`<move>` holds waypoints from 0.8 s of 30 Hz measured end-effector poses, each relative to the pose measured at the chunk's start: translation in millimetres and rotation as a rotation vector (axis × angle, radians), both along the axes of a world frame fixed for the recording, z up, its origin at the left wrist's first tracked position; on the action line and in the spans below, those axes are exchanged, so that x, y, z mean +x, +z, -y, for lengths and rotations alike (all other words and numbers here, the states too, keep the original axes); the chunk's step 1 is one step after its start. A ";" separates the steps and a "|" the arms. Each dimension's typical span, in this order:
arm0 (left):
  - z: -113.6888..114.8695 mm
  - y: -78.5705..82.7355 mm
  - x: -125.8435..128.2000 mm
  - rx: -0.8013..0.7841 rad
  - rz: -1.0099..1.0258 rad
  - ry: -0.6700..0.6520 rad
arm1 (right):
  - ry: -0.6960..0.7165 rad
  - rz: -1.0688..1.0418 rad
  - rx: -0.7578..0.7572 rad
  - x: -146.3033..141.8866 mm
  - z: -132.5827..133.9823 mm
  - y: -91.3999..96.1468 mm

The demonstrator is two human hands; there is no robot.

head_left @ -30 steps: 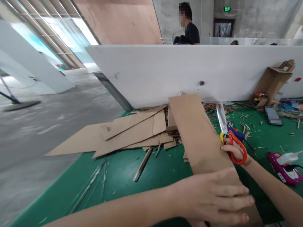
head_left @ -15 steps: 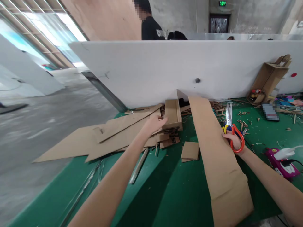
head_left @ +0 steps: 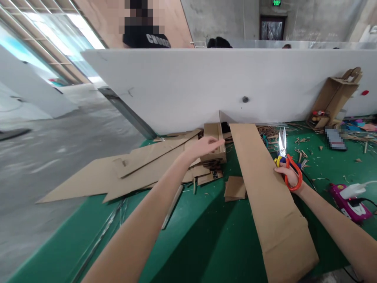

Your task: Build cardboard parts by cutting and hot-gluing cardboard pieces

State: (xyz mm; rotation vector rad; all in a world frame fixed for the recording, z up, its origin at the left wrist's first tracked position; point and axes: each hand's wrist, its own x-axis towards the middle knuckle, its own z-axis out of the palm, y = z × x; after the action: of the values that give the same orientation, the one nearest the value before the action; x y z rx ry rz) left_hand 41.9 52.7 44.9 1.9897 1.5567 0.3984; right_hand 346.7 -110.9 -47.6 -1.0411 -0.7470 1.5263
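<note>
My left hand (head_left: 205, 147) reaches over a small open cardboard box (head_left: 220, 155), its fingers stretched out and no object visible in them. In my right hand (head_left: 290, 175) is a pair of scissors (head_left: 283, 146) with orange handle loops; the blades point away from me. The thumb of that hand lies at the right edge of a long cardboard strip (head_left: 255, 184), which runs from near the panel toward me. Between the box and my body, left of the strip, lie a few small cardboard squares (head_left: 235, 187).
Large cardboard sheets (head_left: 147, 167) are piled at the left, over the green table's (head_left: 188, 243) edge. A white panel (head_left: 182, 82) closes off the back. To the right are cardboard scraps, a phone (head_left: 335, 139), a purple power strip (head_left: 350, 202) and a cardboard construction (head_left: 335, 98).
My left hand has moved right, from the box's left side to over it, with its fingers straighter. The strip's far end has shifted slightly left. Beyond the panel, a person has moved left.
</note>
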 end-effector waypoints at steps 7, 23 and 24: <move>7.3 -1.4 38.3 0.102 -0.504 -0.164 | -0.017 -0.043 -0.005 3.3 -5.1 -2.2; 11.3 12.9 53.9 0.120 -0.634 0.057 | 0.007 0.052 0.016 4.6 -8.2 -6.3; 17.1 15.4 56.1 0.152 -0.640 0.075 | 0.003 0.057 0.016 4.4 -8.4 -6.5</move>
State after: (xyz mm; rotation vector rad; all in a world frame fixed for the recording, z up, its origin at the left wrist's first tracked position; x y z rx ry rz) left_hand 98.0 35.5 60.3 2.3200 2.0307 -0.1194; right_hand 351.2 -102.5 -54.1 -1.0759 -0.7995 1.4955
